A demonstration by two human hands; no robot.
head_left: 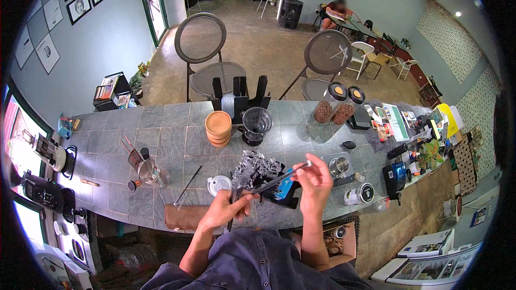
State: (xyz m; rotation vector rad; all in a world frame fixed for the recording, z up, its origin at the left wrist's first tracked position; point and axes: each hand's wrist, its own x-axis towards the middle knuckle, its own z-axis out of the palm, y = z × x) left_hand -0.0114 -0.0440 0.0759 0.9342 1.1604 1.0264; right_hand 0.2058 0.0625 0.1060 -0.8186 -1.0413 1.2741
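Note:
My left hand [228, 207] is closed around a long thin dark stick [273, 182] that looks like a straw, with more dark length hanging below the fist. My right hand [313, 188] pinches the stick's far end between thumb and fingers. Just beyond the hands, a bunch of crinkled black-and-silver strips [255, 166] rises from the counter. Under the stick sits a black box [290, 202] with a blue item [284, 189] in it. A white round lid [219, 186] lies beside my left hand. Another thin dark stick [188, 185] lies farther left.
The tiled counter [107, 150] holds a glass dripper [257, 123], stacked wooden coasters [218, 126], a glass jar [153, 174], two bean canisters [324, 111], a metal cup [338, 166] and a white tin [359, 194]. A brown cloth [185, 217] lies at the near edge. Chairs stand beyond; a person [336, 13] sits far off.

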